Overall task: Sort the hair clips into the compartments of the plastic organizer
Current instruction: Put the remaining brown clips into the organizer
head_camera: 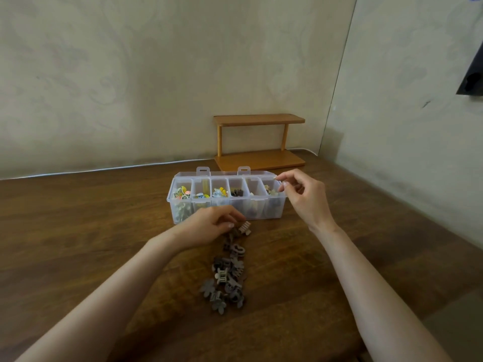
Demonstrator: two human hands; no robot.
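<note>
Fingers (227, 214) of my left hand (209, 226) curl round a small brown claw clip (235, 231) at the far end of the dull clip pile (227, 278), mid-way across the brown wooden table (78, 231). I'd lift it alone. My right hand (303, 197) has its fingertips nearly meeting over the right-end compartment of the clear plastic organizer (257, 197); I cannot tell whether they hold anything. Bright clips (183, 193) fill its three left compartments.

Organizer (235, 197) sits on the table (78, 218), 6 compartments side by side. Pile of clips (227, 278) right in front of it, more clips inside. Shelf (258, 142) just behind it on the right, back against the wall (130, 87).
</note>
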